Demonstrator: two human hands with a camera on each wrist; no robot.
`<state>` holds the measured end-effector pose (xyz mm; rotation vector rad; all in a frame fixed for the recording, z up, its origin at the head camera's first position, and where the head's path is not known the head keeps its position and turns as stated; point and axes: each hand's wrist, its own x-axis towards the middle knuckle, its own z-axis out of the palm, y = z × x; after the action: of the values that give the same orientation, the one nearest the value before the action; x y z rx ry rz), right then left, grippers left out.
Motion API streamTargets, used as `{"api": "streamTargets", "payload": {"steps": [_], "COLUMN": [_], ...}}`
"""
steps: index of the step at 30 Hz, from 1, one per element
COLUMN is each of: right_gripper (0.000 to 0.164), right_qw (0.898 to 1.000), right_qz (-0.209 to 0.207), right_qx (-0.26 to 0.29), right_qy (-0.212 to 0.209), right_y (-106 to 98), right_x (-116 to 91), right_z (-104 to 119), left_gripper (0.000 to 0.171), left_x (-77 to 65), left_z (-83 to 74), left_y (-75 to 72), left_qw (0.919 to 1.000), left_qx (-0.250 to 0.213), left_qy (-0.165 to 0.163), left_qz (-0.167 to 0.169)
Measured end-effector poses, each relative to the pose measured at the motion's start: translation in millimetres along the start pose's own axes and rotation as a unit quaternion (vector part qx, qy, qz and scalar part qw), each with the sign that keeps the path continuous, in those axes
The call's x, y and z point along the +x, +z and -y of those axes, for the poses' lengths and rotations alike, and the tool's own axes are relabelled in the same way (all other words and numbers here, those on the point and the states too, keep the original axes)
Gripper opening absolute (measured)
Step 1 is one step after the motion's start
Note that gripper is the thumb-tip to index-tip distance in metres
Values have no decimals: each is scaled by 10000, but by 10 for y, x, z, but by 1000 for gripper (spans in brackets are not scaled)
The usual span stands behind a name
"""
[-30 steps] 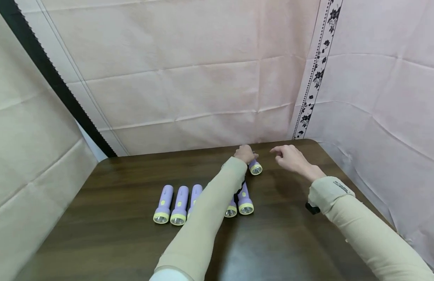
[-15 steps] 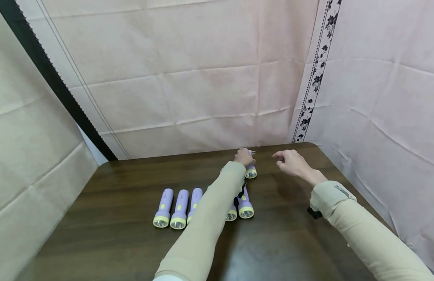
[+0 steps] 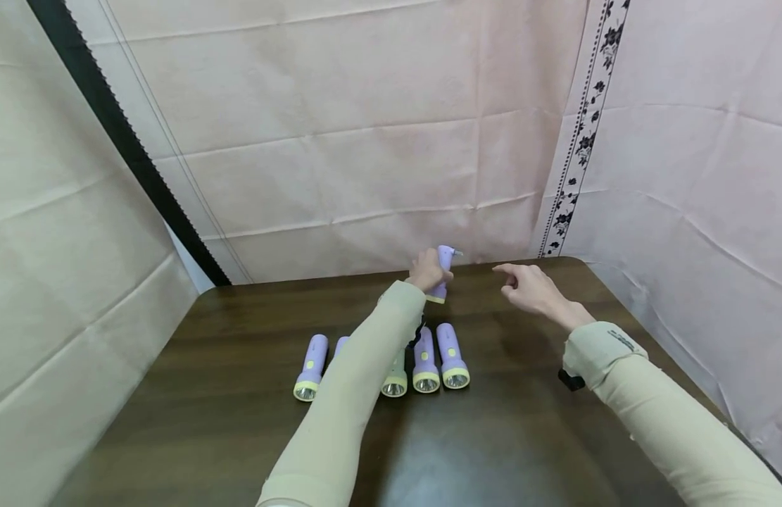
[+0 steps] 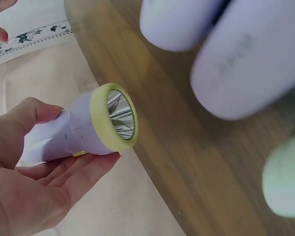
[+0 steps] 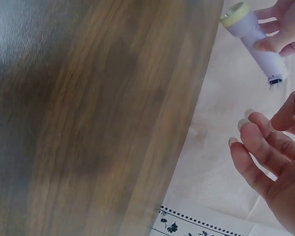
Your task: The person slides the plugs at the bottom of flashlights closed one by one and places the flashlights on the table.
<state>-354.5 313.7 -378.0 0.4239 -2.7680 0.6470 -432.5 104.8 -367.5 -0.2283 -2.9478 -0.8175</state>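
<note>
My left hand point(image 3: 426, 271) grips a purple flashlight point(image 3: 445, 257) with a yellow rim near the table's far edge, lens end down. In the left wrist view, thumb and fingers wrap the flashlight's body point(image 4: 83, 132), its lens facing the table. Metal plug prongs point(image 5: 274, 83) stick out of its tail in the right wrist view. My right hand point(image 3: 531, 289) hovers to the right, apart from it, fingers loosely bent and holding nothing. Nearer me lies a row of flashlights: purple ones point(image 3: 452, 355) and a green one point(image 3: 395, 373). My left forearm hides part of the row.
The dark wooden table point(image 3: 511, 422) ends at a pale cloth wall point(image 3: 365, 176) behind. Another cloth wall point(image 3: 695, 176) with a floral strip at its edge stands on the right.
The left hand has raised the flashlight and drawn it a little left, its tail tipping upward so the prongs show clearly. The right hand stays nearly still. The head view has shifted slightly.
</note>
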Motion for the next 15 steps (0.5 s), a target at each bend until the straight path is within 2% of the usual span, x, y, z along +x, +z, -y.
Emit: {"api": "streamTargets", "payload": {"steps": [4,15], "right_gripper": [49,50], "right_qw": [10000,10000], "right_qz": [45,-10], "right_qx": [2,-33], "right_qy": [-19,-76], "right_y": [-16,-19], "right_x": [11,3], "right_z": [34,122], "left_gripper": [36,34], "left_x": [-18,-86], "left_z": [35,154], "left_y": [-64,-180], "left_qw": [10000,9998], "left_qx": [34,36], "left_qy": [-29,146], "left_qz": [-20,-127]}}
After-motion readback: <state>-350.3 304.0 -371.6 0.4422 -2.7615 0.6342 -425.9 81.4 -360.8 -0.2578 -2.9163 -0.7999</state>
